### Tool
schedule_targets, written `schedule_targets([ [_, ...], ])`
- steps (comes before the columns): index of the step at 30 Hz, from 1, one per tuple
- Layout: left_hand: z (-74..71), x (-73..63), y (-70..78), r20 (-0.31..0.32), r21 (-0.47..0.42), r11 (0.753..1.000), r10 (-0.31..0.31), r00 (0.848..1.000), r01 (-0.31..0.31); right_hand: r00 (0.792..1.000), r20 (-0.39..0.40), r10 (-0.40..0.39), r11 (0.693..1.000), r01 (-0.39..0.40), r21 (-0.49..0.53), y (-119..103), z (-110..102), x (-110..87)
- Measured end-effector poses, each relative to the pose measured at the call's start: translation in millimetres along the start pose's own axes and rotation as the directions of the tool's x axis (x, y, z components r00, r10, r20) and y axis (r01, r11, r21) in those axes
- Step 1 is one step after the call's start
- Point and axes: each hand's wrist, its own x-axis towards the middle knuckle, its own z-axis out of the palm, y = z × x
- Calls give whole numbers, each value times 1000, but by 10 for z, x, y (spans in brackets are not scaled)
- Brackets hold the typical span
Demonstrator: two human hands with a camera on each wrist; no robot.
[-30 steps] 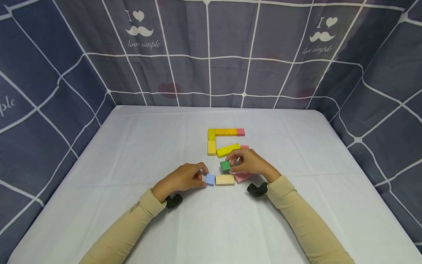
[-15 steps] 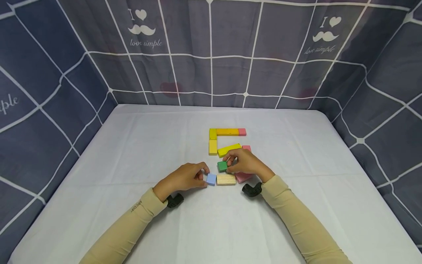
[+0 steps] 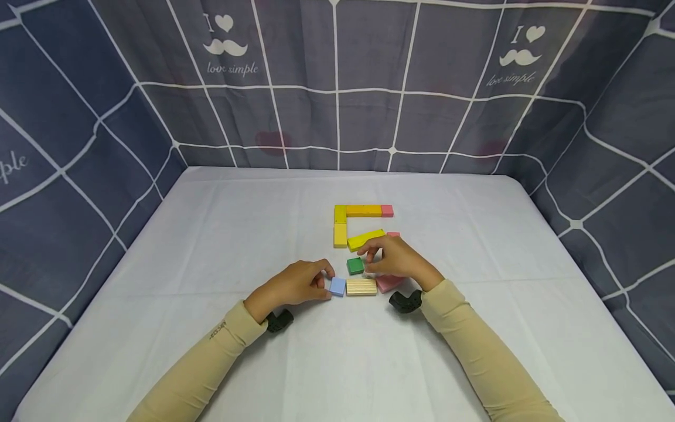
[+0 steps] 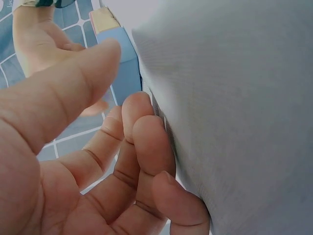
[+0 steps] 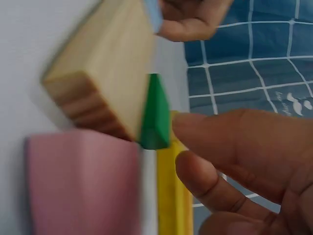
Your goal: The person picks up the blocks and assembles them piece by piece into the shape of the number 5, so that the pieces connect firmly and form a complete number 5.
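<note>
Near the middle of the table in the head view, my left hand [image 3: 295, 284] has its thumb and index fingertips at the left corners of a blue block [image 3: 337, 286]; no grip around it shows. To the right of this block lies a ribbed natural wood block [image 3: 361, 287], then a pink block [image 3: 389, 283]. Just behind the wood block sits a green block [image 3: 355, 266]. My right hand [image 3: 398, 258] hovers beside the green block, fingers loosely bent, with a small gap to it. In the right wrist view the thumb and fingers [image 5: 205, 176] hold nothing.
Farther back, yellow blocks [image 3: 340, 234] and a long orange-yellow block [image 3: 364, 211] form a corner, ending at a small pink block [image 3: 387, 211]. A slanted yellow block [image 3: 366, 239] lies behind my right hand. Grey checked cloth [image 3: 369, 117] surrounds the white-covered table [image 3: 253, 223].
The right hand moved left with the green block, set it down behind the wood block, and has drawn its fingers slightly back to the right. The left hand stayed by the blue block.
</note>
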Motion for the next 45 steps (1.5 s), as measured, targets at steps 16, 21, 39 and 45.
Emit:
schedule_targets([
  [16, 1, -20, 3, -6, -5, 1000, 15, 1000, -15, 1000, -21, -21, 968, 25, 250, 318, -256, -315],
  [21, -7, -28, 18, -3, -7, 1000, 12, 1000, -12, 998, -57, -17, 958, 32, 283, 406, -276, -396],
  [39, 9, -13, 1, -1, -3, 1000, -1, 1000, 1, 997, -59, -56, 922, 74, 380, 635, -337, -590],
  [45, 11, -4, 0, -1, 1, 1000, -8, 1000, 8, 995, -32, -90, 918, 95, 384, 757, -337, -593],
])
